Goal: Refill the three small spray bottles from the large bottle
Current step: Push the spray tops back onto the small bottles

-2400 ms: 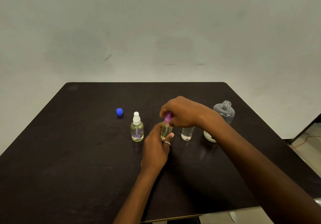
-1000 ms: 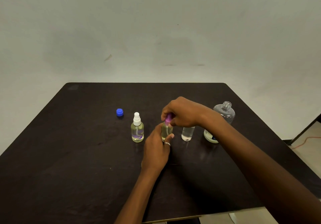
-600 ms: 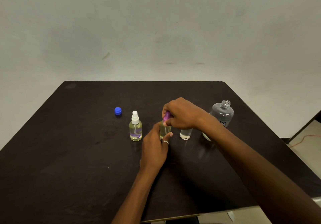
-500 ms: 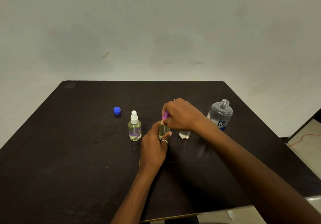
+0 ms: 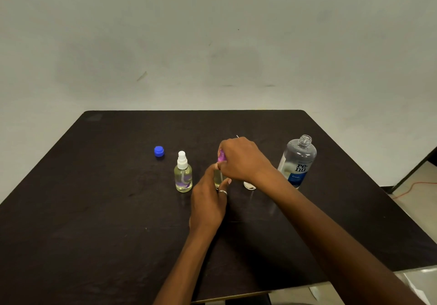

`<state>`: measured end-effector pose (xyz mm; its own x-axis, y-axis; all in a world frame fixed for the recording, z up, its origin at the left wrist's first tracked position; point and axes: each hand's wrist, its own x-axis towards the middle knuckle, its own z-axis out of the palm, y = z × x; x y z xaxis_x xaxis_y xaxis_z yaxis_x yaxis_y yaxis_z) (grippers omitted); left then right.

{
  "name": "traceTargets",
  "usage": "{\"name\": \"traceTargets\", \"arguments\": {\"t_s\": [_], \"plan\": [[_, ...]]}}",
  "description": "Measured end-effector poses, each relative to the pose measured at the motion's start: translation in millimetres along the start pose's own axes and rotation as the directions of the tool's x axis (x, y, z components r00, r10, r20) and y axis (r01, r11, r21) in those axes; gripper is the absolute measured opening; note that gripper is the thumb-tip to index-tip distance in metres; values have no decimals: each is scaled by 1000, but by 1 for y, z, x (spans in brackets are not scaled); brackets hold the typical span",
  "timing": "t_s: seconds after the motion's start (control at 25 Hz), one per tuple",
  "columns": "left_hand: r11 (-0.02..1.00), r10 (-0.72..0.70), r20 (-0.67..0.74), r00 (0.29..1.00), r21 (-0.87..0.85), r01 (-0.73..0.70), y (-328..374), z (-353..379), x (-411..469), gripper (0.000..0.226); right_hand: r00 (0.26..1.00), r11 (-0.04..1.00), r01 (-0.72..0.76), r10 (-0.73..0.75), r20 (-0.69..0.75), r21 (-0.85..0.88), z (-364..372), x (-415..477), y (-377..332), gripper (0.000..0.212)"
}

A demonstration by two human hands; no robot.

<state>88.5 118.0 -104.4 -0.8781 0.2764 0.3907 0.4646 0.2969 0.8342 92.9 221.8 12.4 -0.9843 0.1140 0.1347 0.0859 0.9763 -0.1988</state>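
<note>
Three small bottles share the dark table (image 5: 94,210) with the large bottle (image 5: 298,160), all of them to its left. The large bottle stands upright near the table's right edge, clear, its threaded neck uncapped, with a blue and white label reading "renu fresh" on its front. Nearest to it on the left is the third bottle (image 5: 249,185), of which only the base shows beneath the right wrist; whether it carries a top cannot be told. Next leftward comes the purple-topped bottle (image 5: 218,178), upright on the table and holding pale yellowish liquid. The left hand (image 5: 208,203), which wears a ring (image 5: 223,192), grips the body of this bottle, forefinger up one side and thumb curled round the other. The right hand (image 5: 241,160) reaches over from the large bottle's side and pinches the purple sprayer head (image 5: 221,157) between curled fingertips, right at the bottle's neck; whether the head is fully seated cannot be told. A thin white sliver (image 5: 237,136) pokes up behind that hand's knuckles, too small to identify. Farther left of the large bottle stands the white-topped bottle (image 5: 183,174), upright and untouched, with yellowish liquid filling much of it. Farthest left, and a little toward the wall (image 5: 212,44), lies the blue cap (image 5: 159,151), well apart from the large bottle.
</note>
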Motion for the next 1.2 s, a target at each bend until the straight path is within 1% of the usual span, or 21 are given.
{"name": "traceTargets", "arguments": {"t_s": [0.12, 0.24, 0.28, 0.32, 0.4, 0.48, 0.56, 0.64, 0.68, 0.72, 0.8, 0.88, 0.96, 1.04, 1.12, 1.2], "plan": [[1000, -20, -3, 1000, 19, 21, 1, -1, 0, 37, 999, 1000, 4, -4, 44, -7, -4, 1, 1, 23], [998, -38, 13, 999, 42, 38, 0, 0, 0, 38, 999, 1000, -5, 5, 51, -2, -17, 2, 6, 50], [998, -54, 28, 998, 39, 53, -3, 1, 0, 43, 999, 1000, -17, 17, 41, 10, -24, 2, 9, 56], [997, -72, 45, 996, 31, 71, -5, 1, 0, 52, 999, 999, -30, 29, 24, 18, -33, 1, 10, 57], [991, -131, 76, 988, 29, 129, -5, -1, -1, 66, 999, 999, -46, 46, -18, 13, -52, -2, 15, 52], [978, -204, 70, 976, 44, 202, 3, -4, -10, 71, 997, 998, -55, 56, -54, 25, -67, -4, 20, 47], [970, -228, -23, 973, 86, 229, 13, -8, -28, 61, 994, 996, -69, 73, -78, 50, -77, -5, 27, 40], [978, -165, -115, 980, 109, 177, 25, -8, -49, 40, 992, 996, -75, 80, -103, 51, -80, -4, 34, 29], [984, -136, -122, 983, 101, 148, 29, -6, -55, 33, 992, 997, -69, 73, -105, 42, -80, -3, 37, 24], [989, -107, -112, 988, 87, 117, 34, -2, -59, 30, 993, 998, -60, 63, -97, 32, -78, -1, 39, 21], [997, -52, -66, 996, 61, 56, 40, 10, -56, 37, 998, 999, -38, 39, -51, 6, -71, 7, 44, 19], [999, -21, -9, 1000, 47, 21, 46, 22, -45, 50, 999, 1000, -23, 23, 26, -16, -62, 16, 48, 18], [999, -30, 50, 998, 35, 28, 50, 32, -34, 61, 995, 999, -17, 20, 94, -33, -52, 27, 54, 21], [999, -40, 61, 997, 30, 39, 50, 42, -24, 69, 991, 999, -14, 21, 135, -51, -40, 40, 60, 25], [999, -53, 33, 998, 6, 53, 46, 49, -14, 68, 985, 998, -20, 31, 171, -63, -27, 54, 65, 26], [998, -58, 21, 998, -37, 59, 39, 53, -5, 55, 975, 996, -34, 52, 217, -84, -13, 68, 72, 26]]}}
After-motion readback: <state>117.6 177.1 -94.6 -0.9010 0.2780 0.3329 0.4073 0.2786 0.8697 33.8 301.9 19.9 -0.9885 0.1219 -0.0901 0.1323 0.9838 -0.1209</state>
